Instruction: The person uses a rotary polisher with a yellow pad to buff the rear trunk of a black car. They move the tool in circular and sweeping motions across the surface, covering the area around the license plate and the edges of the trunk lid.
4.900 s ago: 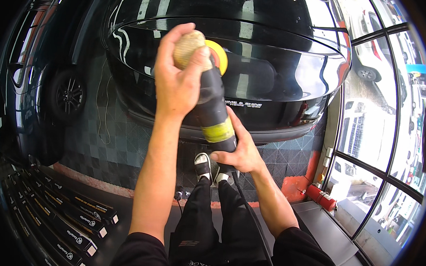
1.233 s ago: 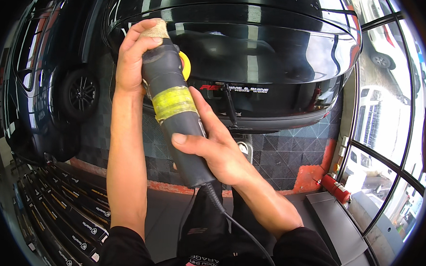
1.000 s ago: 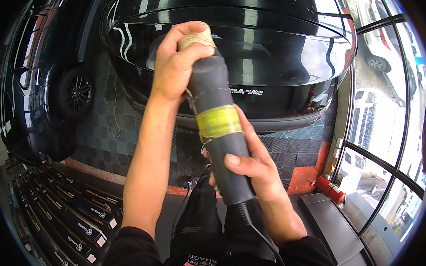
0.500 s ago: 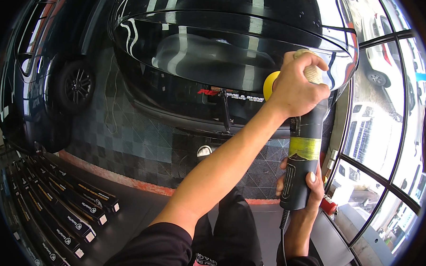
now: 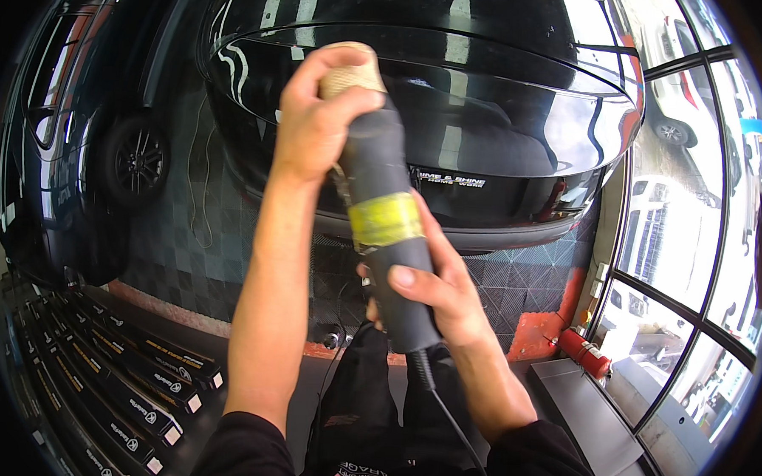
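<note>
Black cylindrical power tool point(image 5: 374, 153) is up in front of the person, between them and the glossy black car tail point(image 5: 505, 112). Far end points at the car and leans left; rear end points back at the legs.

Left hand point(image 5: 311, 120) grasps the beige cord-wrapped head point(image 5: 351, 82), thumb and fingers curled round it. Wrap is probably there for grip. Right hand point(image 5: 438, 296) grasps the black body behind the yellow tape band point(image 5: 386, 221), thumb on top, some fingertips showing on the other side. Wide hand spacing likely gives leverage against twist: front hand to steer, rear hand to carry weight.

Black power cable point(image 5: 454, 420) leaves the rear end and runs back past the right forearm; that routing probably keeps it off the paint.

Working face is hidden under the head, so can't tell if it touches the panel. Tool slightly blurred.

Red fire extinguisher point(image 5: 584, 353) sits by the windows at right; long black cartons point(image 5: 128, 389) lie side by side at lower left, well apart from both hands.
</note>
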### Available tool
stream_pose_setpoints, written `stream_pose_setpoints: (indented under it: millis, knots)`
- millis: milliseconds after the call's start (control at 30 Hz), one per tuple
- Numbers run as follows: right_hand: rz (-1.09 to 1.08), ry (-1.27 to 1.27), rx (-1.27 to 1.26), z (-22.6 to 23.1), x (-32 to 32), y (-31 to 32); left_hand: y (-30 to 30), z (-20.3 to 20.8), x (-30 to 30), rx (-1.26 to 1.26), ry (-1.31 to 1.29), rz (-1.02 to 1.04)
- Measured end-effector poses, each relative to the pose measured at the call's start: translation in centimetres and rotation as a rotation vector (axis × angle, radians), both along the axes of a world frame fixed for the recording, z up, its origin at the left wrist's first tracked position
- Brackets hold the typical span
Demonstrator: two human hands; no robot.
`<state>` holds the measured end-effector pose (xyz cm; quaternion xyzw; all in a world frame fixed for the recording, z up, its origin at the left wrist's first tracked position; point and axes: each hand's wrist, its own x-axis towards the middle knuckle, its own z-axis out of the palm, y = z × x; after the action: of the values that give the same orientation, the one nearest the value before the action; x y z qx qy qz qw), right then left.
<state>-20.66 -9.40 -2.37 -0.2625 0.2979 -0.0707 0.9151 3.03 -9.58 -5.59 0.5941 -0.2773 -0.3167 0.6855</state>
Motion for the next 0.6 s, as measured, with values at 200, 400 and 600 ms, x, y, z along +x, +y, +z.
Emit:
stream_pose_setpoints:
  millis: [200,400,600]
  knots:
    - [0.052,-0.036,-0.168,0.5,3.8,0.7,1.9,0.9,3.7,-0.021,0.157,0.003]
    - [-0.008,0.059,-0.135,2.3,0.0,0.8,0.2,0.7,-0.5,-0.028,0.248,-0.096]
    - [-0.08,0.091,-0.129,2.6,-0.8,1.3,-1.0,0.8,-2.0,-0.007,0.227,-0.136]
